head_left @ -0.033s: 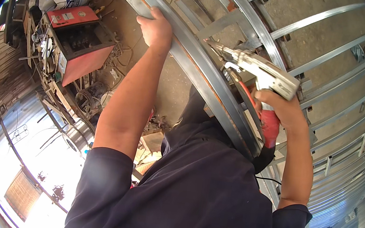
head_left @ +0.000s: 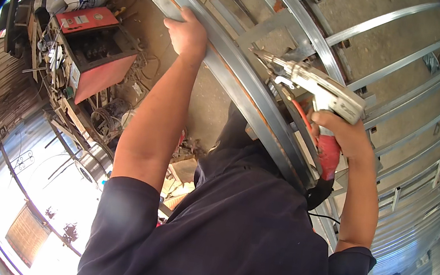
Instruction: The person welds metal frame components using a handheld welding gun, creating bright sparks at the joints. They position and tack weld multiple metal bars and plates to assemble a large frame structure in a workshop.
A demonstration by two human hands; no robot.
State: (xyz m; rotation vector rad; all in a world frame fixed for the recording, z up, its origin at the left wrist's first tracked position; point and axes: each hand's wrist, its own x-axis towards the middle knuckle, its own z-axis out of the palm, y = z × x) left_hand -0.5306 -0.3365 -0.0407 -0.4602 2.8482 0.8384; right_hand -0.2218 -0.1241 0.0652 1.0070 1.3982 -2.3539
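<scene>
A red machine [head_left: 106, 77] and metal frames [head_left: 319, 41] flank the hands [head_left: 189, 37].

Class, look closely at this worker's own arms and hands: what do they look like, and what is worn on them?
Dark, plain short sleeves of a shirt cover the upper arms. The forearms are bare. Neither the left hand nor the right hand wears a glove.

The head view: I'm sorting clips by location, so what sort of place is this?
Probably a metalworking shop: there's a silver metal frame, a pale tool with a red handle in the right hand, and a boxy red unit among clutter.
</scene>
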